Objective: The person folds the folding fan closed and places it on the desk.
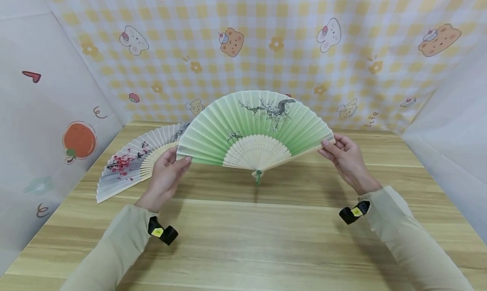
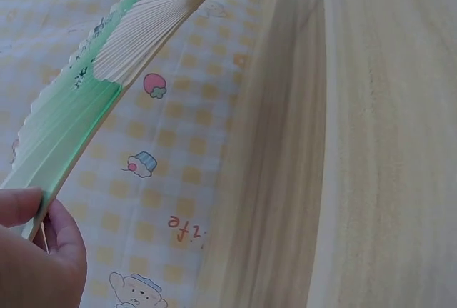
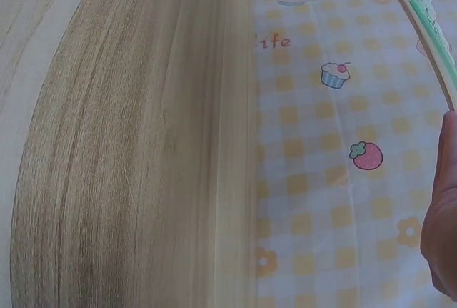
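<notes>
A green-and-white folding fan (image 1: 213, 130), spread wide and printed with a dark blossom branch, is held up above the table. Its pale slatted ribs (image 1: 256, 151) meet at a pivot with a green cord (image 1: 258, 177). The left hand (image 1: 166, 177) pinches the fan's left end between thumb and fingers; the left wrist view shows this hand (image 2: 43, 258) on the fan's edge. At the other end, the right hand (image 1: 347, 160) pinches the outer guard stick with its thumb on the near side. Only part of that hand (image 3: 444, 215) shows in the right wrist view.
A second spread fan (image 1: 131, 157), grey-white with red blossoms, lies at the table's left, partly hidden behind the left hand and green fan. Behind the wooden table (image 1: 243, 240) hangs a yellow checked cloth (image 1: 251, 71). White sheeting (image 1: 34, 113) stands along the left side.
</notes>
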The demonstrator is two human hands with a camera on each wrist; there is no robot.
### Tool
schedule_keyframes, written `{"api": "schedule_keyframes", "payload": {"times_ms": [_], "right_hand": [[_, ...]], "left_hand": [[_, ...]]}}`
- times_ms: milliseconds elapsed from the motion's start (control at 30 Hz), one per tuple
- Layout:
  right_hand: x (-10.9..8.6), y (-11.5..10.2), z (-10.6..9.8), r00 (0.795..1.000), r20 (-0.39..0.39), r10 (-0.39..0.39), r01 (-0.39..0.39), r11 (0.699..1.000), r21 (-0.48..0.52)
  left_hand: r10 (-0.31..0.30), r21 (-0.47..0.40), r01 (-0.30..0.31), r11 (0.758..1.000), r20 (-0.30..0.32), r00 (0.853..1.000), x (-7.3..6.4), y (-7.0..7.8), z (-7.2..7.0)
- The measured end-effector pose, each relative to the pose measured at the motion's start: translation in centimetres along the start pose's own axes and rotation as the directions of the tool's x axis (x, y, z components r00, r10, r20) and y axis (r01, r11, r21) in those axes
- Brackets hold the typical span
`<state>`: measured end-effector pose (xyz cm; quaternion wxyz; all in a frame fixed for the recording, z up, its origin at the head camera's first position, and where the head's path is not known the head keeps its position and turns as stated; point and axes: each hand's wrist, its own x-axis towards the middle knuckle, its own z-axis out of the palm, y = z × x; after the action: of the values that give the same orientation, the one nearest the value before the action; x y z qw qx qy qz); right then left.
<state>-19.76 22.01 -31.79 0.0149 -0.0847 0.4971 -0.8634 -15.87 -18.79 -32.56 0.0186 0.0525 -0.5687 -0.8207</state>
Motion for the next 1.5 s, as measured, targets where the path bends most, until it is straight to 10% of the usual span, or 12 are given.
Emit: {"api": "schedule_keyframes", "payload": {"times_ms": [1500], "right_hand": [[0.0,-0.7,1.4,0.996,-0.079,-0.039,0.059,0.961,0.269]], "left_hand": [[0.121,-0.361,-0.149,0.921,-0.098,0.988,1.8,0.6,2.8]]}}
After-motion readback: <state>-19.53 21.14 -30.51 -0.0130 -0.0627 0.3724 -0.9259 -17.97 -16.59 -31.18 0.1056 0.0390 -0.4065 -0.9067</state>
